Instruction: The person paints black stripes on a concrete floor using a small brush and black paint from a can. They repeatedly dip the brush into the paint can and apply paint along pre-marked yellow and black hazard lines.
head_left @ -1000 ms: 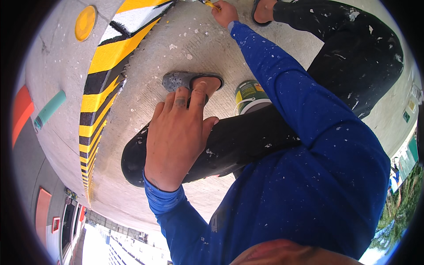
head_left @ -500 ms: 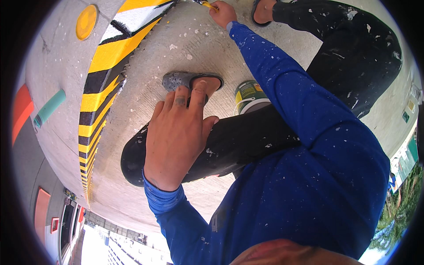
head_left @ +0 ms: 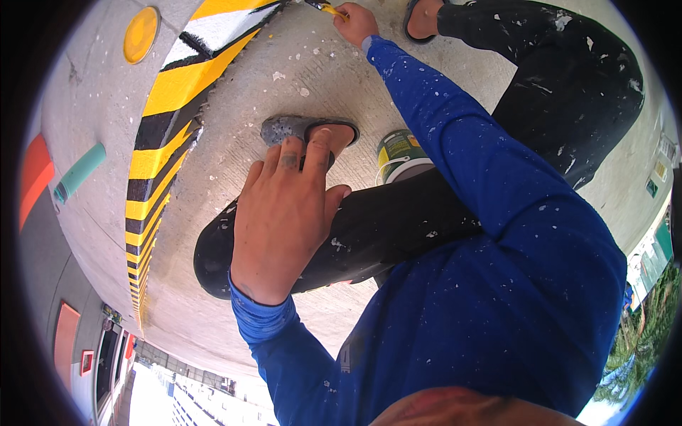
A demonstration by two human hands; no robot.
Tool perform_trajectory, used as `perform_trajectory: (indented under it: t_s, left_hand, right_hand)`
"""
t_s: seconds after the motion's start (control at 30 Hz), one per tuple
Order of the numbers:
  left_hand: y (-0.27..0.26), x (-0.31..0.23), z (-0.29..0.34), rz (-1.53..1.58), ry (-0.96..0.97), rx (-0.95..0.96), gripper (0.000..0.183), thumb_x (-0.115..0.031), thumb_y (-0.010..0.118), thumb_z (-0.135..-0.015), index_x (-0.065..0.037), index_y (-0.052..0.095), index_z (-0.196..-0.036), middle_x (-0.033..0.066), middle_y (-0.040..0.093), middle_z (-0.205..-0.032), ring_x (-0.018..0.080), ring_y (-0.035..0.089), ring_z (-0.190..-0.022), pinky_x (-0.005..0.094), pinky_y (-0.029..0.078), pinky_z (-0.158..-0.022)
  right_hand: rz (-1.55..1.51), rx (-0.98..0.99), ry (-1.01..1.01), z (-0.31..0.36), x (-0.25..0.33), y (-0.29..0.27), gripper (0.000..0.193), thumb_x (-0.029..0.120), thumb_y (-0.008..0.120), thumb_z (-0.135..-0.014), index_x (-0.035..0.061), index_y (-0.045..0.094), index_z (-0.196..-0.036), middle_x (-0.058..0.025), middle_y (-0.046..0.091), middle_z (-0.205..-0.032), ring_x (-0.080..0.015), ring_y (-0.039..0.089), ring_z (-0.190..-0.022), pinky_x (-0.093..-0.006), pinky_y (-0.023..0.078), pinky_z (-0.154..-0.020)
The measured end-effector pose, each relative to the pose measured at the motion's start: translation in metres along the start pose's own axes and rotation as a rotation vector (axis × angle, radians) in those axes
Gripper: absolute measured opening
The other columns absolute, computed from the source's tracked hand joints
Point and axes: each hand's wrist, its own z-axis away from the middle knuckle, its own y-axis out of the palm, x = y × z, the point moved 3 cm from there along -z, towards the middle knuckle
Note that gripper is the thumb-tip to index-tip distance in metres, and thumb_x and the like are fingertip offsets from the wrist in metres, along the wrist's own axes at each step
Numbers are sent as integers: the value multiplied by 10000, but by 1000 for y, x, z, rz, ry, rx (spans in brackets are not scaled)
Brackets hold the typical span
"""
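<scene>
At the top, my right hand [head_left: 356, 25] grips a paintbrush [head_left: 331, 10] by its yellow handle. Its dark head is near the far end of a curb [head_left: 192, 82] painted in yellow and black stripes, with a white patch near the top; whether the bristles touch it I cannot tell. My left hand [head_left: 280, 216] is empty, palm down over my bent left knee, fingers stretched and thumb apart. Beyond its fingertips shows my foot in a grey clog [head_left: 284, 130]. A green paint bucket [head_left: 401, 150] with a wire handle stands between my legs, partly hidden by my leg and arm.
A round yellow lid or dish [head_left: 141, 35] lies left of the curb. Farther left are a teal cylinder [head_left: 79, 173] and an orange object [head_left: 35, 177]. Paint flecks dot the concrete floor [head_left: 305, 78]. My other foot [head_left: 423, 20] is at the top, right of the brush hand.
My right hand and the paintbrush have shifted slightly left, and more of the brush's dark head shows. My left hand has hardly moved.
</scene>
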Motion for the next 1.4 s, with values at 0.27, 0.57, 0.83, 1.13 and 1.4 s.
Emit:
perform_trajectory:
  t_s: [0.27, 0.57, 0.83, 1.13, 1.4]
  left_hand:
    - [1, 0, 2, -12, 5, -15, 606, -277, 794, -908, -73, 531, -1415, 171, 669, -1194, 337, 651, -1138, 437, 505, -969]
    - [0, 0, 4, -5, -2, -18, 596, -278, 793, -909, -78, 536, -1408, 168, 671, -1199, 337, 653, -1135, 438, 504, -966]
    - [1, 2, 6, -2, -3, -27, 594, -281, 797, -906, -93, 536, -1406, 162, 669, -1189, 334, 656, -1134, 438, 509, -959]
    - [3, 3, 5, -14, 16, -35, 592, -277, 789, -914, -95, 528, -1413, 160, 662, -1202, 332, 653, -1151, 437, 509, -959]
    - [3, 5, 8, 6, 8, -27, 595, -281, 792, -910, -93, 529, -1409, 161, 660, -1193, 332, 653, -1142, 439, 508, -955]
  right_hand:
    - [-17, -8, -25, 2, 6, 3, 147, 134, 655, -880, 40, 706, -981, -231, 703, -899, -445, 681, -837, -509, 543, -744]
    - [-22, 24, -65, 3, 15, 1, 159, 128, 662, -891, 39, 711, -1013, -228, 696, -908, -442, 678, -856, -506, 545, -757]
    - [31, 133, -29, 11, 30, 3, 269, 251, 768, -870, 71, 760, -1070, -147, 765, -999, -353, 740, -906, -444, 591, -825]
    - [26, 81, 162, 38, 12, 0, 280, 255, 759, -869, 30, 757, -1035, -150, 777, -909, -311, 757, -814, -422, 604, -761]
    - [-557, 77, 674, 63, 19, 31, 193, 163, 707, -926, -27, 730, -938, -62, 735, -760, -144, 682, -549, -319, 562, -561]
